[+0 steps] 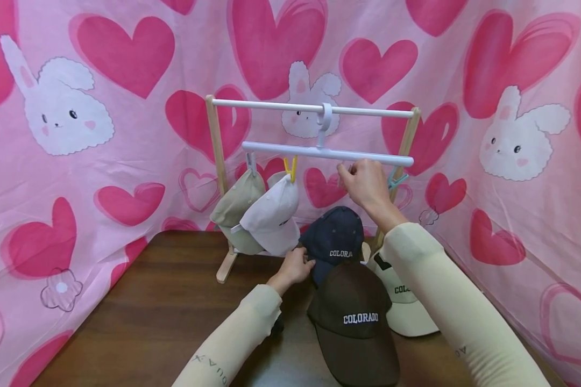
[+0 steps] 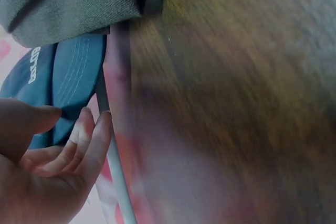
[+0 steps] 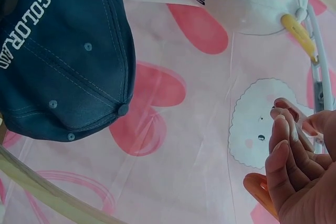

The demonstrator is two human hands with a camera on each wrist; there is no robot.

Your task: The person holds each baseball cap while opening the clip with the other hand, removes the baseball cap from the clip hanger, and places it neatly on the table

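My left hand (image 1: pixel 294 267) grips the edge of a navy cap (image 1: pixel 336 231) between thumb and fingers, as the left wrist view also shows. The cap, lettered COLORADO, is upright behind a brown cap (image 1: pixel 355 317). Up at the white hanger bar (image 1: pixel 368 157), my right hand (image 1: pixel 368 183) pinches a pinkish clip (image 3: pixel 289 107) between thumb and fingers; part of the clip is hidden. A teal clip (image 1: pixel 397 181) hangs just right of this hand. An orange clip (image 3: pixel 258 190) shows below the fingers in the right wrist view.
An olive cap (image 1: pixel 239 199) hangs from a grey clip (image 1: pixel 250 163), and a white cap (image 1: pixel 273 212) from a yellow clip (image 1: pixel 291 167). The hanger hooks over the rack's top rod (image 1: pixel 266 105). A cream cap (image 1: pixel 406 301) lies right of the brown one on the wooden table (image 1: pixel 140 317).
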